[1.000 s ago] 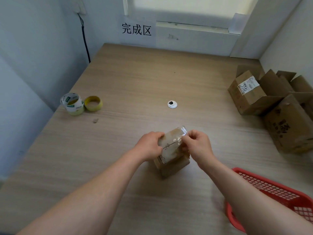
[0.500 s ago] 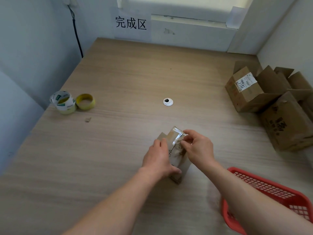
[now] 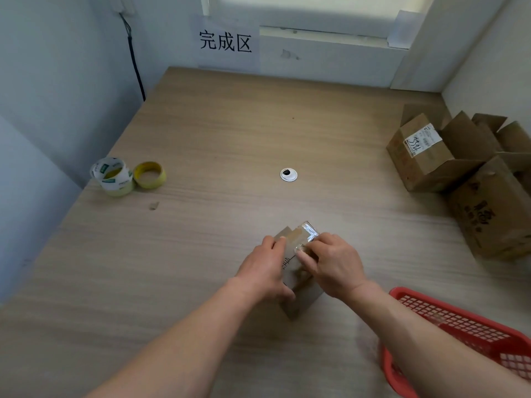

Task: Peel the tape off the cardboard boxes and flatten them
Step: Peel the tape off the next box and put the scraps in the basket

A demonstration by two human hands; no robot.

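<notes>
Held the small box (image 3: 298, 300) tight in the curled left hand (image 3: 265, 268), just left of the red basket (image 3: 408, 291). Pinched the shiny tape (image 3: 309, 232) on its top with the right hand (image 3: 333, 265).

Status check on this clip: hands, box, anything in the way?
Left hand grips small box. Right hand pinches tape at box top. Red basket near right, apart from box.
</notes>
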